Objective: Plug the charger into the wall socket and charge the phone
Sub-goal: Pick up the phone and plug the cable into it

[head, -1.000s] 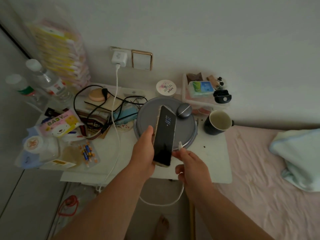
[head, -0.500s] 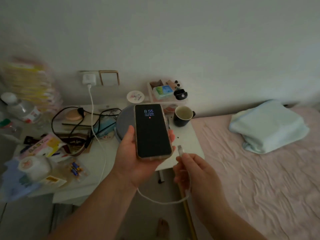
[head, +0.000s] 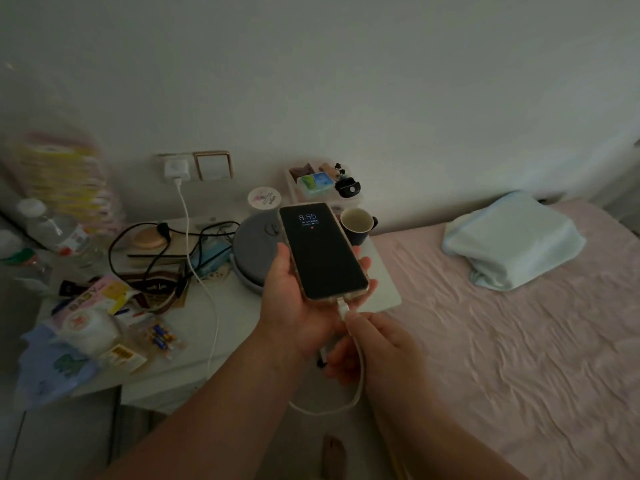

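A white charger [head: 176, 169] sits plugged in the wall socket above the bedside table. Its white cable [head: 204, 289] runs down across the table and loops under my hands. My left hand [head: 294, 299] holds the phone [head: 322, 251] screen up over the table's right side; the screen shows 8:55. My right hand [head: 377, 344] pinches the cable's plug [head: 343, 306], which meets the phone's bottom edge. How deep the plug sits in the port cannot be told.
The white bedside table [head: 384, 289] carries a grey round lid [head: 252, 251], a dark mug [head: 358, 225], black cords [head: 156, 251], bottles [head: 55, 230] and packets. A gold-framed switch [head: 213, 165] is beside the socket. A pink bed [head: 519, 341] with a folded pale blue blanket [head: 512, 240] lies to the right.
The phone turned from edge-on to screen up in my left hand. My right hand brought the plug from beside the phone up to its bottom edge.
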